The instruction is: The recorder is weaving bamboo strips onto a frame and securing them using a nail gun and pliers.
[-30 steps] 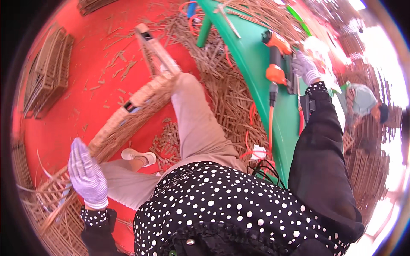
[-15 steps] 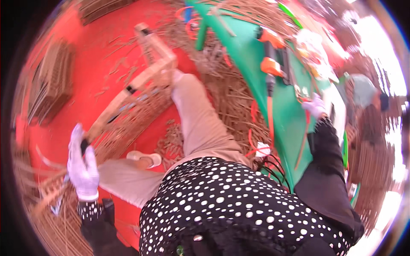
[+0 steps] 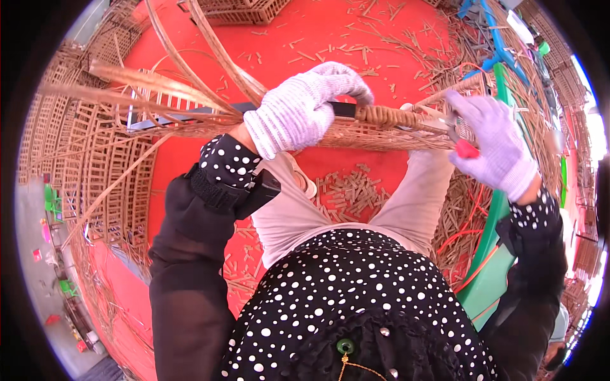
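Across my lap lies a brown woven wicker piece (image 3: 356,138) on a dark frame, one stretch of its rim (image 3: 387,117) tightly wound with brown strand. My left hand (image 3: 305,105), in a pale knitted glove, is closed over the frame left of that winding. Long loose wicker strands (image 3: 175,57) fan out left of this hand. My right hand (image 3: 499,143), gloved too, grips a small red-handled metal cutting tool (image 3: 468,150) near the rim's right end. Its blades point left toward the rim; whether they touch it I cannot tell.
Stacked wicker panels (image 3: 105,171) stand at the left, and another woven piece (image 3: 244,11) lies at the far side. Cut strand bits (image 3: 352,190) litter the red floor (image 3: 305,41). A green table (image 3: 486,279) with an orange cord is close on the right.
My right hand has come from the green table to the wicker piece with the red-handled tool. My left hand, open before, has closed on the frame, which now lies level before me.
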A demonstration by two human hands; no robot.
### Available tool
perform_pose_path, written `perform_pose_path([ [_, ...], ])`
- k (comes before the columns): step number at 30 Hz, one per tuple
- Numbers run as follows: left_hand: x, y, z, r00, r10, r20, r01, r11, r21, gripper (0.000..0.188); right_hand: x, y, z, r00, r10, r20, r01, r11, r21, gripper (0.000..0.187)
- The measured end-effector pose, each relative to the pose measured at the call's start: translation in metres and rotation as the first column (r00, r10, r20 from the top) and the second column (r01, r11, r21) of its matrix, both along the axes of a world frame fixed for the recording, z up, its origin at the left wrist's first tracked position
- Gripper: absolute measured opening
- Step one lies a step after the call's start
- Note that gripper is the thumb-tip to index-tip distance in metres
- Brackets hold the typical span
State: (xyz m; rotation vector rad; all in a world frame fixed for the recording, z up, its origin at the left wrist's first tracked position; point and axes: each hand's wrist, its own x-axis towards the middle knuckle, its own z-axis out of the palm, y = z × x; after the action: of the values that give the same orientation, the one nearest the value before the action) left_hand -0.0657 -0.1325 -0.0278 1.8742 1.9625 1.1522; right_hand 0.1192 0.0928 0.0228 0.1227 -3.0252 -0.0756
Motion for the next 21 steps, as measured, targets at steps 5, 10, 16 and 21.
perform_pose_path([
  [5, -0.003, 0.003, -0.006, 0.997, 0.013, 0.082, -0.013, 1.0, -0.004, 0.049, -0.041, -0.015, -0.011, 0.984, 0.159, 0.08, -0.167, 0.981, 0.1, 0.077],
  [10, -0.003, 0.002, -0.009, 0.994, 0.036, 0.106, -0.037, 0.999, 0.014, 0.049, -0.052, -0.02, -0.015, 0.972, 0.175, 0.159, -0.193, 0.976, 0.101, 0.081],
  [16, -0.005, 0.002, -0.014, 0.997, 0.037, 0.064, -0.041, 0.997, 0.066, 0.05, -0.053, -0.023, -0.014, 0.974, 0.143, 0.174, -0.163, 0.981, 0.106, 0.079],
  [21, -0.003, 0.004, -0.011, 0.997, 0.061, 0.047, -0.063, 0.997, 0.035, 0.049, -0.055, -0.023, -0.011, 0.973, 0.131, 0.19, -0.152, 0.983, 0.101, 0.077],
])
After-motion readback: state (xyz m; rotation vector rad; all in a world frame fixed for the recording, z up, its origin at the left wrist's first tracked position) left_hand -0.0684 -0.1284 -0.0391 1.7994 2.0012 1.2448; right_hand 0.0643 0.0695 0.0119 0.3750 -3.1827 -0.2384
